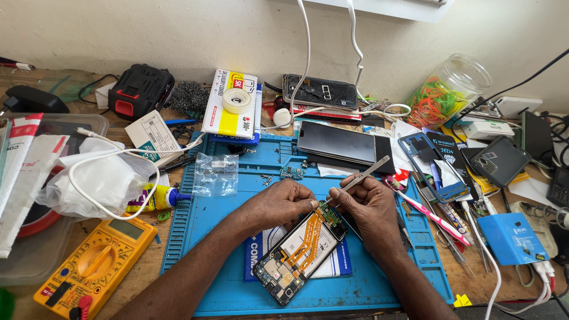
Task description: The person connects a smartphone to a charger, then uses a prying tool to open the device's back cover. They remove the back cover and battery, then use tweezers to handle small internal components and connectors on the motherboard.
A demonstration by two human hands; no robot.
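Observation:
An opened phone (296, 252) lies back-up on the blue work mat (219, 237), its orange flex cable and circuit boards exposed. My left hand (278, 204) rests on the phone's upper end, fingertips pinching at the small board there. My right hand (370, 204) holds metal tweezers (361, 176), their tips pointing at that same spot by my left fingertips.
A dark phone (338, 142) lies at the mat's far edge, a clear bag (216, 173) at its left. A yellow multimeter (98, 266) sits lower left, a glue tube (155, 200) beside it. Tools, a pink toothbrush (430, 213) and a blue box (510, 237) crowd the right.

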